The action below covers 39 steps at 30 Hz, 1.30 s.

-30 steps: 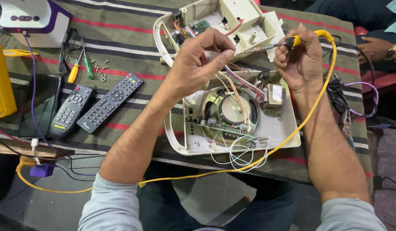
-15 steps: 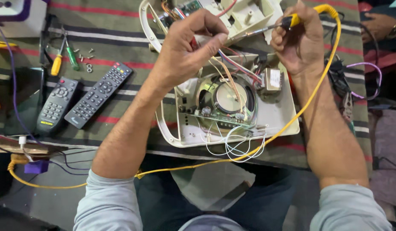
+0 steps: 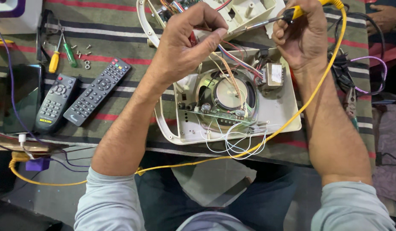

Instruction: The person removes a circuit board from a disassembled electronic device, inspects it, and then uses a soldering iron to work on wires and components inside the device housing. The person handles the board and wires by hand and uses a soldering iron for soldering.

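Holding a soldering iron (image 3: 277,19) w/ a yellow handle, the right hand (image 3: 302,36) has its fingers closed around the grip at top right; the metal tip points left toward the upper half of the white case (image 3: 245,10). A yellow cord (image 3: 292,115) runs from the handle down past the right forearm, across the case's lower edge and off to the left. The left hand (image 3: 185,42) sits above the case w/ thumb and fingers pinched together on a bundle of thin wires (image 3: 232,57), red, blue and orange, that lead down into the lower case half (image 3: 279,115). That half lies open on the striped cloth (image 3: 121,47), approx. centre frame, between the two forearms. Inside it: a round speaker (image 3: 228,94), a small transformer (image 3: 273,75) just right of it, and a green board (image 3: 219,114) along the speaker's lower side, w/ loose white wires (image 3: 236,143) spilling over the front edge. Left of the case lie two remotes (image 3: 99,90), side by side & near each other. Above them are two screwdrivers (image 3: 63,53), one yellow-handled, one green, w/ a few loose screws (image 3: 83,57) just beside. Pliers (image 3: 351,105) lie at far right near a black cable tangle. Another person's hand (image 3: 384,13) shows at the top right corner, apart from the work.
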### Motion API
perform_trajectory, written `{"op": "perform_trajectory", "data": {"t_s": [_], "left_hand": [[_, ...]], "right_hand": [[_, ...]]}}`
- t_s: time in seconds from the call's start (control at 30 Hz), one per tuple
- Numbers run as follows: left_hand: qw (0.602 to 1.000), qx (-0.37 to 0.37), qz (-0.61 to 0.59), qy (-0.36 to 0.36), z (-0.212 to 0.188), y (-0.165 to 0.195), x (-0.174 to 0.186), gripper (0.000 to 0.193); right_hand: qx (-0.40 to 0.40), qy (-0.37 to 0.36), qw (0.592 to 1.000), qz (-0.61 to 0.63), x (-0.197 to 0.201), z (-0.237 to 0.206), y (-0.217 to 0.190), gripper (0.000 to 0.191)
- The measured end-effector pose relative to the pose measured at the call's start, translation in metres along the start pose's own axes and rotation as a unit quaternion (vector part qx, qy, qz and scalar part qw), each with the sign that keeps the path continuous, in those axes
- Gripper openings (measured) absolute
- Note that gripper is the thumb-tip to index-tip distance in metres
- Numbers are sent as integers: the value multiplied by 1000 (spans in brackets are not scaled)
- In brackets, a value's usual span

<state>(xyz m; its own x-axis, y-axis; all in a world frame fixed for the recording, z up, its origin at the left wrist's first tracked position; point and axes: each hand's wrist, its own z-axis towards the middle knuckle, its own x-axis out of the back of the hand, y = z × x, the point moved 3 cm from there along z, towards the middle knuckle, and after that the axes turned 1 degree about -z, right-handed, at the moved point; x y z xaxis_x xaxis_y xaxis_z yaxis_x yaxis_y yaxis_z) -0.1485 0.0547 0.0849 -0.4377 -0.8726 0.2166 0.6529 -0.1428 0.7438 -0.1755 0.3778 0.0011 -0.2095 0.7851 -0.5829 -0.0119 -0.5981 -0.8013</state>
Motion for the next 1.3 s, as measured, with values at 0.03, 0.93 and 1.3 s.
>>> {"op": "perform_trajectory", "data": {"t_s": [0.03, 0.93, 1.3], "left_hand": [[1000, 4, 0, -1, 0, 0, 0, 6], [998, 65, 1, 5, 0, -3, 4, 20], [996, 81, 1, -28, 1, -7, 1, 22]], "right_hand": [[0, 5, 1000, -1, -1, 0, 0, 28], [2, 43, 999, -9, -18, -2, -5, 28], [24, 10, 1000, 1, -22, -4, -6, 26]]}}
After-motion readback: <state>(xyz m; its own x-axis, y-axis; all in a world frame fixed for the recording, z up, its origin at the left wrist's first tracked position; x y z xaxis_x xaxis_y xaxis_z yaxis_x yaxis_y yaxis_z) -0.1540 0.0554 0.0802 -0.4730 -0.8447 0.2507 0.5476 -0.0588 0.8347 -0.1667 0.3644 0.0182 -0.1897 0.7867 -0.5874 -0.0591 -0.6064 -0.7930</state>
